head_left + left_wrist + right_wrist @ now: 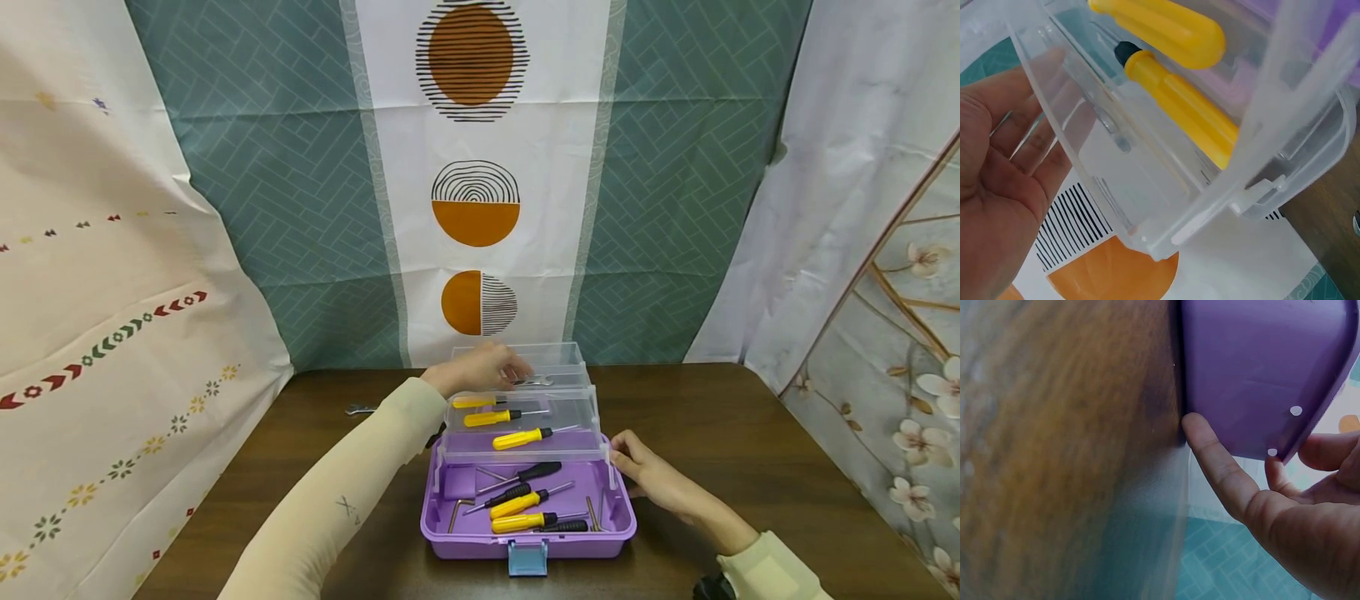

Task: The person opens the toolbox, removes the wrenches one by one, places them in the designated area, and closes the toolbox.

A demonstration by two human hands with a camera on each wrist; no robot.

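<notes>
A purple toolbox [528, 546] stands on the table with its clear tiered trays raised. My left hand [486, 367] reaches over the top tray [558, 354], its fingers loosely extended beside a small metal wrench [538, 381]. Through the clear wall in the left wrist view, the wrench [1109, 122] lies along the tray close to those fingers. Yellow screwdrivers [517, 438] lie in the lower trays. My right hand [660, 479] holds the toolbox at its right rear corner; in the right wrist view one finger [1219, 464] presses the purple side wall [1241, 375] low down.
Several yellow and black screwdrivers [517, 502] and hex keys [456, 512] lie in the toolbox's bottom. A blue latch [527, 558] hangs at its front. Another wrench [360, 409] lies on the brown table [322, 442] at left. Patterned curtains [315, 208] hang behind.
</notes>
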